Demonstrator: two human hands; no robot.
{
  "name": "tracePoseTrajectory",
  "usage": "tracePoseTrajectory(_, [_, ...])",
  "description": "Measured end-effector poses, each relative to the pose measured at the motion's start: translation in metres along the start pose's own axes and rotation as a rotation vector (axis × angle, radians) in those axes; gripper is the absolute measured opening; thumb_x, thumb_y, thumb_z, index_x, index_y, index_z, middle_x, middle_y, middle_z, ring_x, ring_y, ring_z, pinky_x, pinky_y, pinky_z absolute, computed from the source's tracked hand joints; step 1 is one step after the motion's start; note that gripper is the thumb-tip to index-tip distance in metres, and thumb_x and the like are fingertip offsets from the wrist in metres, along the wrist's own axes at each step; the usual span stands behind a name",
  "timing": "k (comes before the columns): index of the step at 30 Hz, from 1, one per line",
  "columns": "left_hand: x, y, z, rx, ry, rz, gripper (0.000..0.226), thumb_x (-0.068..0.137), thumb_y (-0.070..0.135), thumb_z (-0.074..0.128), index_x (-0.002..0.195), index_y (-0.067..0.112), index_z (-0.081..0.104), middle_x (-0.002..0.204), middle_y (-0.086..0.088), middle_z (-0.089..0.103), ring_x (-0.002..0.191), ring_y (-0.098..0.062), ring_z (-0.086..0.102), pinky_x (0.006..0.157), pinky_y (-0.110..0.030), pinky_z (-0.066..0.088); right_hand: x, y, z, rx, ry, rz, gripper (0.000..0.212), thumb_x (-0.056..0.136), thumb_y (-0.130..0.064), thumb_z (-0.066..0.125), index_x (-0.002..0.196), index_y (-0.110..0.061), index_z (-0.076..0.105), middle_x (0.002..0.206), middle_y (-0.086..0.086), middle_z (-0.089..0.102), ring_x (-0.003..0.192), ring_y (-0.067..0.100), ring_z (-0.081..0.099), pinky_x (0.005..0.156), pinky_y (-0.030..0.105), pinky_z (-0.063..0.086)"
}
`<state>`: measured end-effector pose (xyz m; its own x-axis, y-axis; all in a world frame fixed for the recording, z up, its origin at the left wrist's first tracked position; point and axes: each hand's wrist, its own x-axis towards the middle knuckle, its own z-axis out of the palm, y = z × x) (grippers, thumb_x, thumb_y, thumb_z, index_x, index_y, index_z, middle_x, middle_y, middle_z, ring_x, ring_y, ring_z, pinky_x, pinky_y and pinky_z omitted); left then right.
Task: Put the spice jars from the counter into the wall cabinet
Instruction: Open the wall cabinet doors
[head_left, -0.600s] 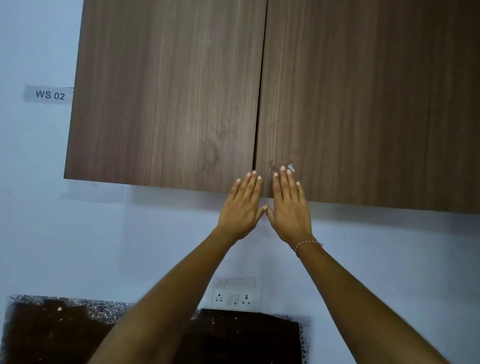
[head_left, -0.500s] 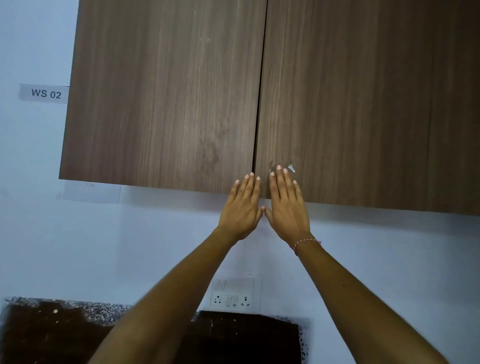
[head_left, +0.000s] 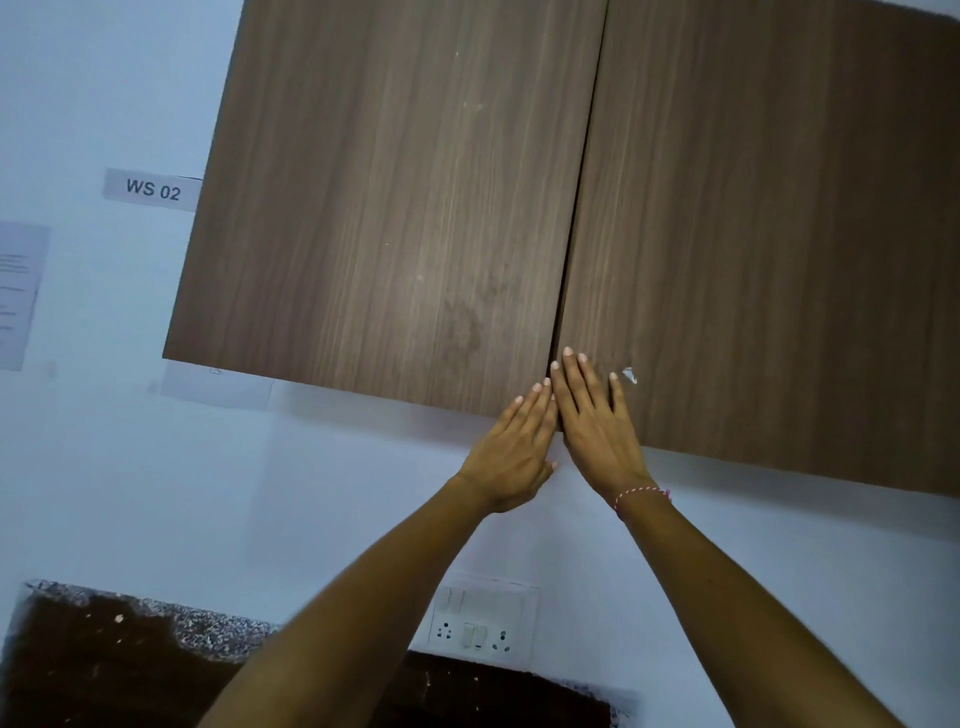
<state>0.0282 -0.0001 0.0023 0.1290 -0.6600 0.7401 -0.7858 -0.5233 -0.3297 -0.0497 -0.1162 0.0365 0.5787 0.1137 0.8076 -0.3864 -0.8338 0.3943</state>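
Both hands flat at the foot of the closed wall cabinet (head_left: 571, 234).

My left hand (head_left: 511, 447) and right hand (head_left: 597, 426), fingers straight, press its lower edge either side of the vertical door seam, which rises just above my fingertips. No spice jars show; the tabletop (head_left: 104, 660) below is cut off.

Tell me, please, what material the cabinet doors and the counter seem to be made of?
Cabinet doors: likely wood-grain laminate, matte; straight printed-looking grain, a small chip near the right hand. Counter: probably polished dark stone, speckled grey edge.
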Motion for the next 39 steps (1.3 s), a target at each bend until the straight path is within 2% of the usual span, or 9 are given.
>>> tracePoseTrajectory(6, [-0.012, 0.01, -0.009, -0.054, 0.082, 0.055, 0.066, 0.1, 0.038, 0.024, 0.141, 0.008, -0.017, 0.15, -0.009, -0.023, 0.138, -0.02, -0.024, 0.114, -0.031, -0.015, -0.02, 0.0, -0.024, -0.106, 0.117, -0.019, 0.081, 0.084, -0.017, 0.065, 0.143, -0.004, 0.011, 0.153, 0.017, 0.022, 0.141, 0.032, 0.021, 0.11, 0.052, 0.023])
tracePoseTrajectory(9, [-0.019, 0.028, -0.02, -0.117, 0.158, 0.073, 0.066, 0.099, 0.037, 0.026, 0.141, 0.007, -0.015, 0.148, -0.009, -0.021, 0.14, -0.021, -0.018, 0.116, -0.032, -0.011, -0.035, 0.004, -0.045, -0.077, 0.194, -0.028, 0.068, 0.087, -0.011, 0.054, 0.144, -0.001, 0.019, 0.152, 0.019, 0.023, 0.141, 0.033, 0.02, 0.109, 0.054, 0.025])
tracePoseTrajectory(13, [-0.03, 0.056, -0.043, -0.211, 0.295, 0.121, 0.069, 0.097, 0.034, 0.035, 0.139, 0.004, -0.01, 0.15, -0.013, -0.008, 0.141, -0.023, -0.004, 0.117, -0.035, 0.002, -0.062, 0.009, -0.08, -0.043, 0.251, -0.018, 0.054, 0.089, -0.012, 0.027, 0.141, 0.003, 0.028, 0.148, 0.023, 0.031, 0.137, 0.037, 0.031, 0.107, 0.053, 0.032])
tracePoseTrajectory(15, [-0.031, 0.07, -0.056, -0.238, 0.354, 0.146, 0.071, 0.096, 0.032, 0.041, 0.14, 0.001, -0.005, 0.153, -0.018, 0.002, 0.142, -0.025, 0.002, 0.118, -0.037, 0.008, -0.076, 0.014, -0.098, -0.031, 0.305, -0.023, 0.056, 0.086, -0.004, 0.034, 0.141, 0.004, 0.027, 0.148, 0.024, 0.031, 0.137, 0.037, 0.03, 0.107, 0.051, 0.032])
tracePoseTrajectory(18, [-0.027, 0.095, -0.073, -0.323, 0.377, 0.144, 0.073, 0.096, 0.033, 0.041, 0.14, 0.003, -0.009, 0.152, -0.012, -0.007, 0.143, -0.021, -0.001, 0.119, -0.035, 0.006, -0.095, 0.023, -0.124, 0.031, 0.342, 0.009, 0.072, 0.076, 0.01, 0.055, 0.141, 0.005, 0.025, 0.148, 0.026, 0.028, 0.138, 0.038, 0.026, 0.109, 0.051, 0.034])
tracePoseTrajectory(21, [-0.027, 0.121, -0.086, -0.357, 0.445, 0.16, 0.073, 0.095, 0.03, 0.045, 0.14, 0.001, -0.004, 0.151, -0.013, 0.001, 0.141, -0.022, 0.006, 0.117, -0.037, 0.013, -0.112, 0.032, -0.15, 0.073, 0.337, 0.022, 0.076, 0.072, 0.012, 0.06, 0.14, 0.006, 0.026, 0.148, 0.028, 0.026, 0.138, 0.039, 0.026, 0.105, 0.052, 0.04])
tracePoseTrajectory(28, [-0.027, 0.171, -0.123, -0.269, 0.528, 0.213, 0.074, 0.087, 0.029, 0.052, 0.138, -0.013, 0.019, 0.144, -0.026, 0.037, 0.135, -0.027, 0.024, 0.109, -0.042, 0.024, -0.153, 0.06, -0.205, 0.082, 0.338, -0.014, 0.082, 0.074, 0.003, 0.068, 0.138, -0.003, 0.017, 0.146, 0.028, 0.03, 0.135, 0.04, 0.033, 0.095, 0.048, 0.05])
tracePoseTrajectory(32, [-0.024, 0.204, -0.137, -0.269, 0.538, 0.247, 0.069, 0.09, 0.035, 0.038, 0.137, -0.01, 0.015, 0.144, -0.026, 0.036, 0.135, -0.028, 0.023, 0.109, -0.04, 0.025, -0.177, 0.079, -0.224, 0.016, 0.343, -0.005, 0.079, 0.075, -0.003, 0.072, 0.136, 0.002, 0.022, 0.142, 0.03, 0.035, 0.132, 0.041, 0.037, 0.095, 0.048, 0.049])
tracePoseTrajectory(39, [-0.013, 0.26, -0.164, -0.236, 0.511, 0.345, 0.071, 0.09, 0.038, 0.038, 0.138, -0.008, 0.013, 0.145, -0.025, 0.036, 0.137, -0.031, 0.031, 0.11, -0.039, 0.025, -0.221, 0.123, -0.253, -0.069, 0.333, 0.071, 0.069, 0.083, -0.018, 0.069, 0.136, 0.007, 0.033, 0.142, 0.03, 0.037, 0.132, 0.04, 0.039, 0.097, 0.049, 0.048])
